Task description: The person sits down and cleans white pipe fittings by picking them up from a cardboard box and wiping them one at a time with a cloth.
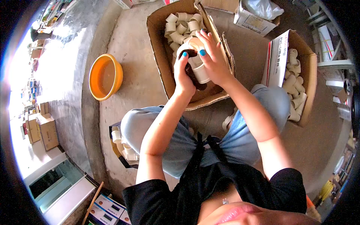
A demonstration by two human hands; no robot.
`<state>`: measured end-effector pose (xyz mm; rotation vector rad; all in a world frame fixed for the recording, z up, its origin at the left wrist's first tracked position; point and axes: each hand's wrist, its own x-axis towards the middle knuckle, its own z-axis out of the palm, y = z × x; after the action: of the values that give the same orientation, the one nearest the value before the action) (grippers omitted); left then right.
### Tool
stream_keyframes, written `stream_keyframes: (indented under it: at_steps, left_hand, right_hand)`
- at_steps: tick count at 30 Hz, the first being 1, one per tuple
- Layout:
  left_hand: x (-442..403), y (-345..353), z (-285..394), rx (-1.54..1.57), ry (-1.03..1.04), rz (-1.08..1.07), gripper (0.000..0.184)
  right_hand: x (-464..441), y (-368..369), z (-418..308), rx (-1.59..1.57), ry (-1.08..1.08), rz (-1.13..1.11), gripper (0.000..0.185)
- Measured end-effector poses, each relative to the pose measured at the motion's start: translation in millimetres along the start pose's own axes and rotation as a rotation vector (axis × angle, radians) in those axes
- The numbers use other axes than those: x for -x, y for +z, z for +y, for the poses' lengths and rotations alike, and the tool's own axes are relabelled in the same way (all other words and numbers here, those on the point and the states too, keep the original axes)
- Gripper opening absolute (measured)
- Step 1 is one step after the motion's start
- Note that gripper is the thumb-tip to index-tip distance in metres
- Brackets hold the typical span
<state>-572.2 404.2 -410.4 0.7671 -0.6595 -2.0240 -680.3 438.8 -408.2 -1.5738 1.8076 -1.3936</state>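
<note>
Currently | large white pipe fitting (201,74) between both hands, over the open cardboard carton (159,56), within its side edges | left hand (183,78) gripping dark brown cloth (193,78) against it; right hand (215,63) gripping its other side, fingers extended | concrete floor (135,45) separates carton from orange basin (118,77) and PVC-U carton (309,75)

the fitting (202,75) looks smooth plastic, the carton (160,53) matt cardboard, the basin (118,75) glossy plastic.

Orange basin (94,80) sits upper left of frame; clear plastic bag (265,9) lies in white carton (250,24), upper right; brown cartons (48,130) stand far left; stick (93,203), lower left.
</note>
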Motion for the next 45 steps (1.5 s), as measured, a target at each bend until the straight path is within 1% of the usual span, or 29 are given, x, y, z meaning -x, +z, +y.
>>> stream_keyframes:
  at_steps: [2, 3, 6, 9, 10, 11, 13, 14, 16, 18, 20, 21, 22, 23, 24, 25, 28, 29, 31, 33, 34, 35, 36, 38, 39, 40, 41, 42, 45]
  left_hand:
    - [-3, -4, 3, -0.020, 0.067, 0.098, 0.037]
    - [-4, -7, 7, 0.081, -0.020, 0.122, 0.036]
    - [0, -7, 19, 0.075, -0.007, 0.158, 0.036]
    - [1, -12, 24, -0.005, 0.040, 0.140, 0.038]
    - [9, -2, 30, -0.006, 0.075, 0.167, 0.035]
    - [15, 4, 36, -0.007, 0.109, 0.194, 0.033]
    - [19, 8, 49, 0.044, 0.066, 0.226, 0.042]
    - [25, 11, 57, 0.041, 0.047, 0.198, 0.043]
    - [37, 13, 67, 0.028, 0.007, 0.103, 0.045]
    - [38, 13, 71, -0.157, 0.054, 0.170, 0.046]
    - [42, 16, 80, -0.431, 0.101, 0.260, 0.047]
    - [46, 19, 83, -0.490, 0.189, 0.215, 0.052]
    - [23, 4, 84, -0.744, 0.308, 0.164, 0.055]
    - [20, 10, 96, -0.997, 0.433, 0.113, 0.058]
    - [25, 11, 100, -1.123, 0.500, 0.200, 0.062]
    - [16, 6, 106, -1.090, 0.544, 0.117, 0.061]
    - [13, 2, 122, -0.890, 0.388, -0.141, 0.046]
    - [29, 9, 127, -0.799, 0.339, -0.257, 0.044]
    - [40, 13, 134, -0.826, 0.198, -0.379, 0.049]
    - [41, 18, 132, -0.839, 0.342, -0.538, 0.048]
    - [39, 18, 131, -0.987, 0.468, -0.549, 0.042]
    - [35, 18, 128, -1.238, 0.894, -0.521, 0.033]
    - [32, 16, 123, -1.251, 0.953, -0.474, 0.032]
    - [34, 16, 113, -1.289, 1.068, -0.384, 0.034]
    - [31, 16, 110, -1.282, 1.027, -0.399, 0.034]
    - [28, 16, 110, -1.275, 0.983, -0.415, 0.034]
    - [26, 18, 110, -1.270, 0.939, -0.429, 0.033]
    - [24, 22, 105, -1.099, 0.874, -0.319, 0.024]
    - [10, 28, 106, -1.171, 0.718, -0.194, 0.017]
  right_hand:
    - [1, 3, -14, 0.002, 0.000, 0.064, 0.055]
    - [2, 3, -20, -0.049, -0.045, 0.075, 0.051]
    - [6, 6, -41, -0.234, -0.152, 0.148, 0.036]
    - [19, 8, -53, -0.294, -0.117, 0.136, 0.035]
    - [24, 6, -60, -0.319, -0.085, 0.138, 0.037]
    - [28, 6, -63, -0.270, -0.149, 0.120, 0.040]
    - [37, 6, -70, -0.173, -0.277, 0.092, 0.046]
    - [48, 4, -87, -0.154, -0.148, 0.005, 0.057]
    - [55, 11, -90, -0.056, -0.236, 0.049, 0.069]
    - [58, 8, -87, -0.021, -0.286, 0.006, 0.087]
    - [57, -6, -92, -0.074, -0.249, -0.109, 0.087]
    - [57, -13, -94, -0.099, -0.233, -0.160, 0.086]
    - [56, -20, -95, -0.079, -0.265, -0.136, 0.086]
    - [57, -29, -107, 0.047, -0.202, -0.099, 0.082]
    - [53, -36, -103, 0.073, -0.159, -0.137, 0.081]
    - [48, -44, -96, 0.097, -0.116, -0.175, 0.080]
    - [37, -69, -101, 0.074, -0.060, -0.344, 0.071]
    - [32, -73, -101, 0.094, -0.154, -0.361, 0.069]
    - [22, -78, -95, 0.144, -0.334, -0.391, 0.066]
    - [16, -72, -87, -0.082, -0.285, -0.319, 0.061]
    - [11, -73, -85, -0.188, -0.250, -0.318, 0.062]
    - [8, -71, -83, -0.297, -0.210, -0.320, 0.063]
    - [4, -70, -78, -0.529, -0.083, -0.289, 0.062]
    - [-6, -67, -61, -0.610, -0.032, -0.271, 0.061]
    - [-10, -67, -51, -0.649, -0.001, -0.260, 0.060]
    - [-8, -70, -55, -0.556, -0.039, -0.328, 0.054]
    - [-7, -72, -61, -0.220, -0.145, -0.329, 0.051]
    - [-7, -69, -59, -0.285, -0.107, -0.368, 0.051]
    - [-17, -56, -39, -0.399, -0.089, -0.411, 0.053]
